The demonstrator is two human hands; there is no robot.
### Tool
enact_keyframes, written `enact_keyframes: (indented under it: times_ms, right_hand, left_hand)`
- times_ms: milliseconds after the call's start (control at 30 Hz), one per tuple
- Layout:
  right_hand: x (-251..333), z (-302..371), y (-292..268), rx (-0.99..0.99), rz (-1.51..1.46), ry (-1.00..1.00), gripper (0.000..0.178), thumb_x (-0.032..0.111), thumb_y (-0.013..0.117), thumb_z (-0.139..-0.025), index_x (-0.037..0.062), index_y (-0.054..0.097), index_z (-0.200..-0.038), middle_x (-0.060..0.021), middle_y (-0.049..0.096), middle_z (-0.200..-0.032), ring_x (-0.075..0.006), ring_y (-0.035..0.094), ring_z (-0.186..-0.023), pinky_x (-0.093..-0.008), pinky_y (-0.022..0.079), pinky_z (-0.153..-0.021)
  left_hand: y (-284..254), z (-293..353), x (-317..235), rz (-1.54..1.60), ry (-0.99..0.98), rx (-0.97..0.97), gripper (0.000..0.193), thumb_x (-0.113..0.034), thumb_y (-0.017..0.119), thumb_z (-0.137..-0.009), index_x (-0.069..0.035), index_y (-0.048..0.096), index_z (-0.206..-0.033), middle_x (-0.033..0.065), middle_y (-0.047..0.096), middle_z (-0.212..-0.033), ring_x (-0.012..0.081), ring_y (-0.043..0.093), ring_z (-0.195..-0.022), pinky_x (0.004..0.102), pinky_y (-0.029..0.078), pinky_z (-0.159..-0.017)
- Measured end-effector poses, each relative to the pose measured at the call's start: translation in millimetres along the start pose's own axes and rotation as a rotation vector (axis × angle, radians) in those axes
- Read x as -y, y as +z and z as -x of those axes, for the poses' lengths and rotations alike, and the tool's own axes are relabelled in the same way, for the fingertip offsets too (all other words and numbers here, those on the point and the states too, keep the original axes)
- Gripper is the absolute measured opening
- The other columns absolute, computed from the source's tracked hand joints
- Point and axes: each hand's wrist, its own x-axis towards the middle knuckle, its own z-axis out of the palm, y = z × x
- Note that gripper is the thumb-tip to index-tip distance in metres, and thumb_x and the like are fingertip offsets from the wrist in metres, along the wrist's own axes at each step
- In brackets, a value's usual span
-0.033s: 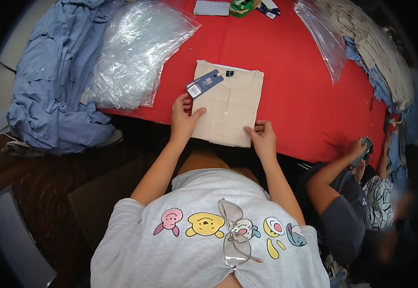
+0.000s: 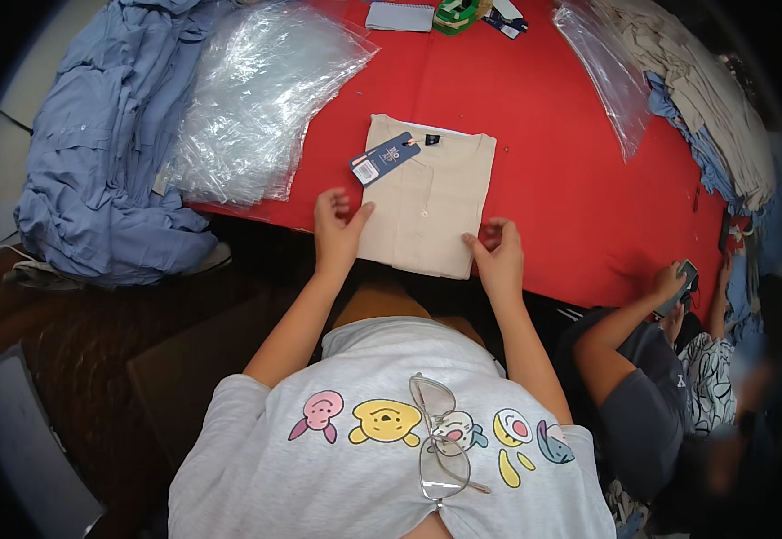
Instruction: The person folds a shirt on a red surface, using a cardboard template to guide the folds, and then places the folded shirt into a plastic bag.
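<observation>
A folded beige shirt (image 2: 409, 211) lies flat on the red-covered table in front of me. Its collar points away from me, and small buttons run down the middle. Across its upper left corner rests a dark blue hang tag (image 2: 386, 159) with a white label. My left hand (image 2: 339, 229) is at the shirt's left edge, thumb near the fabric and fingers spread, with nothing gripped. At the lower right edge is my right hand (image 2: 501, 256), its thumb tip by the fabric and its fingers apart. Whether either thumb still touches the cloth is hard to tell.
Clear plastic bags (image 2: 247, 108) are piled at the left, beside a heap of blue shirts (image 2: 103, 171). Far right lie another plastic bag (image 2: 608, 85) and beige garments (image 2: 710, 85). A notepad (image 2: 399, 16) and green tape roll (image 2: 456, 14) sit at the back. A person's hand (image 2: 670, 283) holds a phone.
Both my hands have shifted slightly outward from the shirt's sides, and their fingers have loosened. The shirt and tag lie practically as before.
</observation>
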Motion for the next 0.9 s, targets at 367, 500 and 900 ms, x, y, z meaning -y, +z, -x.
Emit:
enact_keyframes:
  times_ms: [367,500,900]
  right_hand:
    - [105,-78,133,-0.094,0.792,-0.923,0.059,0.024,0.075,-0.093,0.0061,0.056,-0.147,-0.0217,0.062,-0.148,-0.0386,0.063,-0.133,-0.0481,0.052,-0.109]
    - [89,-111,138,0.014,0.814,-0.934,0.053,0.012,0.067,-0.093,0.0068,0.059,-0.145,-0.0185,0.062,-0.149,-0.0388,0.065,-0.132,-0.0507,0.048,-0.116]
    - [26,-38,-11,0.149,0.103,-0.711,0.056,0.007,0.072,-0.087,0.0066,0.064,-0.143,-0.0173,0.062,-0.15,-0.0378,0.055,-0.144,-0.0514,0.04,-0.122]
  left_hand:
    - [12,94,6,0.885,-1.081,0.599,0.063,-0.045,0.071,-0.104,0.005,0.055,-0.139,0.0214,0.07,-0.128,0.0342,0.068,-0.125,0.0452,0.058,-0.106]
    - [28,82,10,0.907,-0.988,0.374,0.05,-0.033,0.078,-0.101,0.001,0.06,-0.134,0.018,0.07,-0.124,0.0321,0.068,-0.122,0.0469,0.057,-0.106]
    - [30,73,7,0.927,-0.822,0.313,0.035,-0.018,0.079,-0.099,-0.001,0.067,-0.127,0.0103,0.075,-0.123,0.0216,0.072,-0.114,0.0408,0.054,-0.103]
